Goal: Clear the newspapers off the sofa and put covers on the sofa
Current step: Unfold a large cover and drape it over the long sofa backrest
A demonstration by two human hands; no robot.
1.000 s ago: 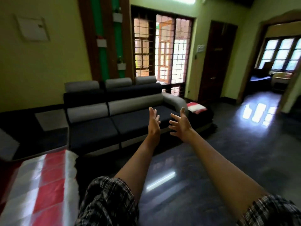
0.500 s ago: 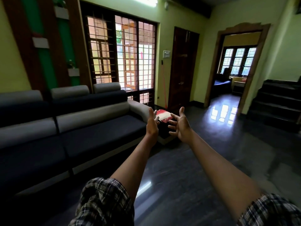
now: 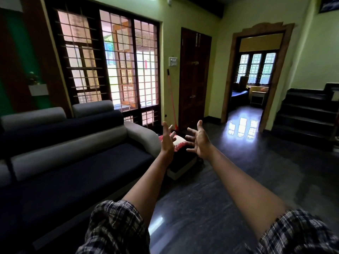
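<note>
Since the earlier frame we have turned right and closed in, so the sofa (image 3: 82, 162) now fills the left, and its seat shows no newspapers. Against its right arm stands a low dark stool (image 3: 181, 160), and the folded red-and-white cover (image 3: 180, 142) lies on the stool's top. Our left hand (image 3: 167, 142) and right hand (image 3: 200, 142) reach toward it, fingers spread, holding nothing. We judge the cloth light, soft and limp; best pinched at its near folded edge, one hand per corner.
</note>
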